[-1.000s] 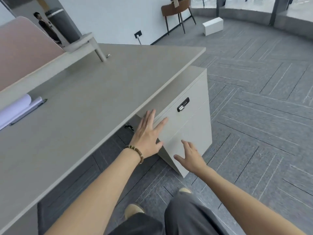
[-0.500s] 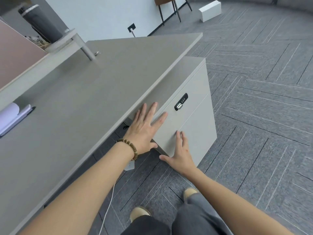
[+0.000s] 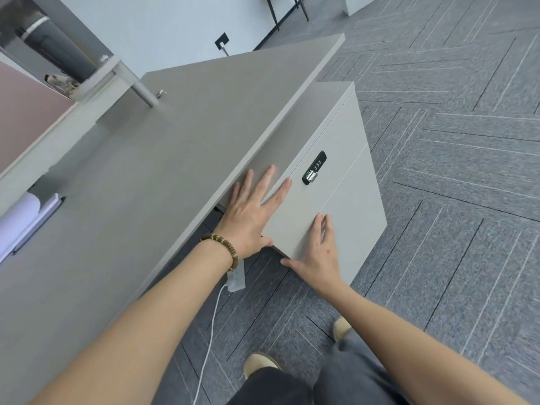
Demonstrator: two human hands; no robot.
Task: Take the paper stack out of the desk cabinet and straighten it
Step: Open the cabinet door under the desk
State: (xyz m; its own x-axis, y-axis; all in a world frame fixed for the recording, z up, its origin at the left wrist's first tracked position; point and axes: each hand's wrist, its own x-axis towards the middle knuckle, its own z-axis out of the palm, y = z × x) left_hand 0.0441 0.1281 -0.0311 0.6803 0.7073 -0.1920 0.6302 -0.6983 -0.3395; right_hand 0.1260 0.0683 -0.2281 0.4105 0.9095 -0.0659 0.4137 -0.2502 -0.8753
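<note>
A grey desk cabinet [image 3: 347,176] stands under the right end of the desk [image 3: 163,159], its drawers closed, with a black combination lock [image 3: 314,167] on the upper drawer front. My left hand [image 3: 251,211] lies flat with fingers spread on the cabinet's near top corner. My right hand [image 3: 317,252] rests flat against the lower front panel, fingers together and pointing up. Neither hand holds anything. No paper stack shows; the cabinet's inside is hidden.
White papers and a dark folder [image 3: 26,220] lie at the desk's left edge. A white power strip [image 3: 236,276] with a cable lies on the carpet under the desk. My feet [image 3: 260,366] are close to the cabinet. Open carpet extends to the right.
Both hands have moved forward onto the cabinet: the left now presses its top corner, the right lies flat on the lower front. The view has come closer and tilted down.
</note>
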